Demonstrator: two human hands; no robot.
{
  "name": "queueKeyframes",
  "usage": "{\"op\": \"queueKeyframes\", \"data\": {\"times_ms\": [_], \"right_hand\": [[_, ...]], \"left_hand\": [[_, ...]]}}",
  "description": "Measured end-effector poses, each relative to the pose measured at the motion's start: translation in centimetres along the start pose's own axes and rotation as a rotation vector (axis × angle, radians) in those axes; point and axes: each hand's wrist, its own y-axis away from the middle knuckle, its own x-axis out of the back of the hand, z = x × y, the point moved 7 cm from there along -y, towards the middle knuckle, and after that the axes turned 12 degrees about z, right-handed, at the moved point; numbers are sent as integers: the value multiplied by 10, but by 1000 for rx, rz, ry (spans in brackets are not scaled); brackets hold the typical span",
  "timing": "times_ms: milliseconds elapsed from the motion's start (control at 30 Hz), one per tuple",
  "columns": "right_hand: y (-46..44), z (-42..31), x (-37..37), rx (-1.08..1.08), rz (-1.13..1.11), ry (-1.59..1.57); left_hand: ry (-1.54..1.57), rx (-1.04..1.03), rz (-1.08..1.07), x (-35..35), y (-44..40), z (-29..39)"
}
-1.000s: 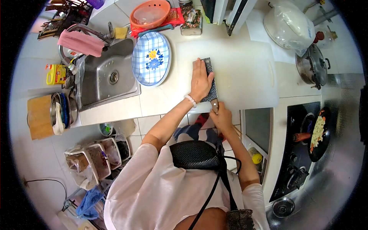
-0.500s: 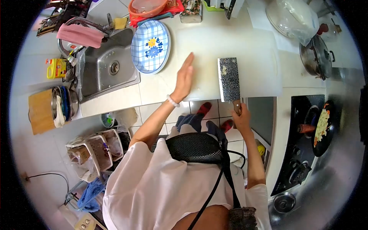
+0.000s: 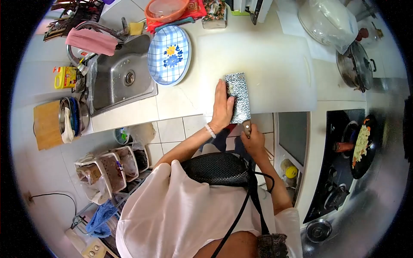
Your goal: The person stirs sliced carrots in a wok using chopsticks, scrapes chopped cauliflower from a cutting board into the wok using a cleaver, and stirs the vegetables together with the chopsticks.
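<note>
My right hand (image 3: 254,141) is closed around the wooden handle of a cleaver (image 3: 239,98). Its broad, dimpled blade catches the light over the near edge of the white cutting board (image 3: 279,73), with small pale bits stuck to it. My left hand (image 3: 222,107), a beaded bracelet at the wrist, lies along the blade's left side. Its fingers are stretched out and the thumb reaches the blade; the palm side is hidden. Left of the board stands an oval plate (image 3: 169,69) with blue checks and flowers.
A steel sink (image 3: 105,92) is at the left, a pink cloth (image 3: 91,41) over its tap. To the right, a pan (image 3: 360,161) with chopped food sits on the black stove (image 3: 323,202). A lidded pot (image 3: 353,66) stands at the back right.
The cleaver has moved left in my right hand, its blade now catching the light. My left hand has come right and nearer to me, from beside the plate to the blade.
</note>
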Motion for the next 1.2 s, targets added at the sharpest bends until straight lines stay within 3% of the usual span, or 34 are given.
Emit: {"op": "queueKeyframes", "data": {"times_ms": [267,367,567,800,1200], "right_hand": [[-5,-19,-10,56,-29,-18],[-8,-12,-8,-85,-91,-191],[-23,9,17,-67,144,-36],[-30,15,27,-109,109,33],[-39,-49,-26,46,-79,108]], "left_hand": [[-1,-69,-28,-17,-5,16],[66,-149,-122,-19,-9,28],[88,-267,-110,0,-40,39],[-158,-73,108,23,-69,-37],[-203,-59,115,7,-62,-35]]}}
